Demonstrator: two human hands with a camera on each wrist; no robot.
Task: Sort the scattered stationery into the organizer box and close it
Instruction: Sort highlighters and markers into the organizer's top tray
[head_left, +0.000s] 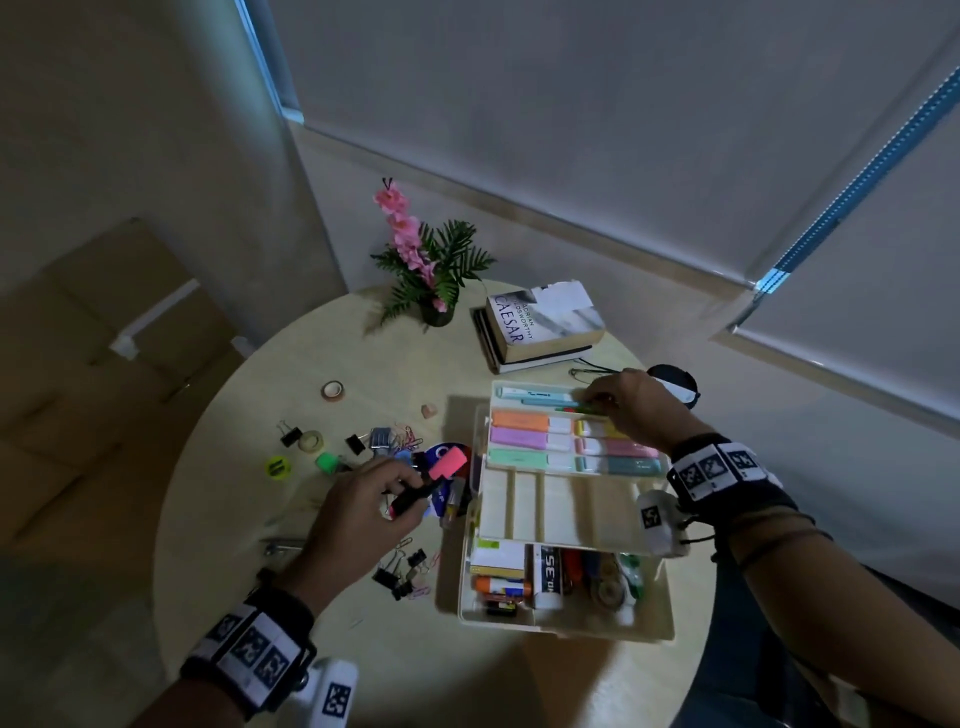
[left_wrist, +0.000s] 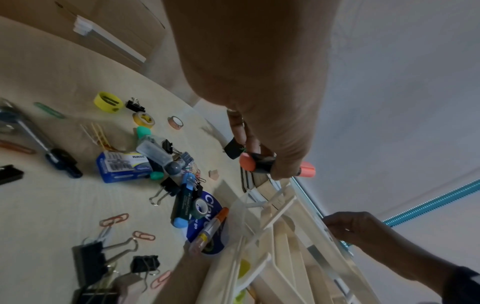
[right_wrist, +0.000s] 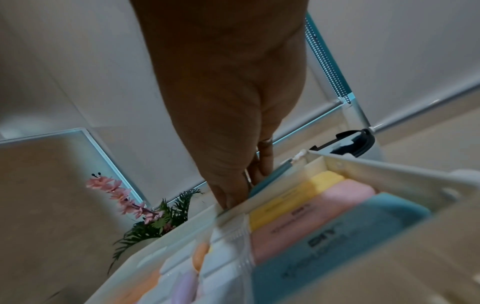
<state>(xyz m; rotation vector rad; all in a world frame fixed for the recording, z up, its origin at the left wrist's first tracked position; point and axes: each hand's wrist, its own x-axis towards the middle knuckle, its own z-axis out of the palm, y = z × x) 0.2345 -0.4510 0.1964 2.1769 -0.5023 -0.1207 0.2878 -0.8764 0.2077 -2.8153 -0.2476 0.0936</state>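
Note:
The cream organizer box (head_left: 566, 626) stands open on the round table, its upper tray (head_left: 519, 514) swung out. The far tray holds pastel highlighters (head_left: 519, 422) (right_wrist: 288, 224) and pens. My left hand (head_left: 410, 486) (left_wrist: 262, 164) hovers over the stationery pile left of the box and pinches a black highlighter with a coral-pink cap (head_left: 445, 463) (left_wrist: 248, 162). My right hand (head_left: 597, 404) (right_wrist: 257, 174) reaches into the far pen compartment, its fingertips curled on a green pen (head_left: 595, 410). The bottom section holds glue, notes and tape.
Binder clips (head_left: 397, 577) (left_wrist: 91, 265), paper clips, tape rolls (head_left: 332, 389), a yellow roll (head_left: 278, 466) and a blue box (left_wrist: 122, 168) lie scattered left of the organizer. Stacked books (head_left: 540, 330) and a potted pink flower (head_left: 431, 270) stand at the table's far side.

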